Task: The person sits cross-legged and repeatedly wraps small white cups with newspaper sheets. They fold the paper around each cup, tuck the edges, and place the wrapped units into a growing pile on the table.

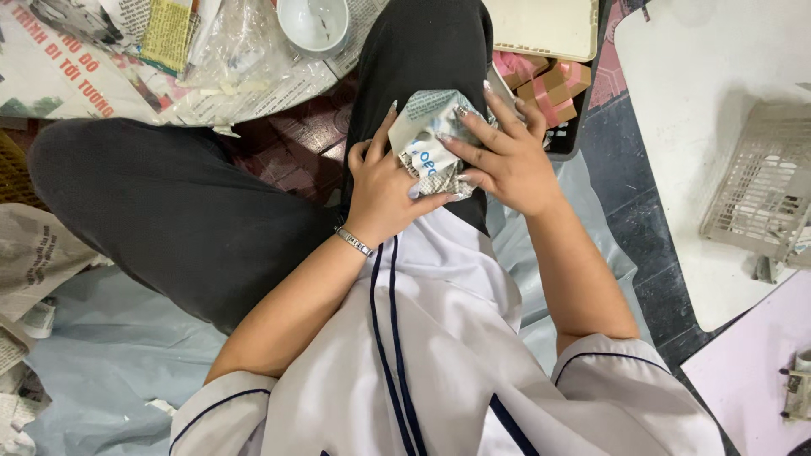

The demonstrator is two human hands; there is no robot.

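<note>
A small bundle wrapped in printed newspaper [429, 135] rests on my right thigh, which is in black trousers. My left hand [382, 190] grips its left and lower side, with a beaded bracelet on the wrist. My right hand [505, 156] presses on it from the right, long-nailed fingers spread over the paper. What is inside the wrapping is hidden. I sit on the floor in a white shirt with dark piping.
A white bowl [314, 24] and a crumpled clear plastic bag [228, 59] lie on newspaper sheets ahead. Pink and brown small boxes [549, 84] sit in a dark tray beyond my knee. A white plastic basket [764, 190] stands on a white board at the right. Crumpled newspaper [34, 253] lies at the left.
</note>
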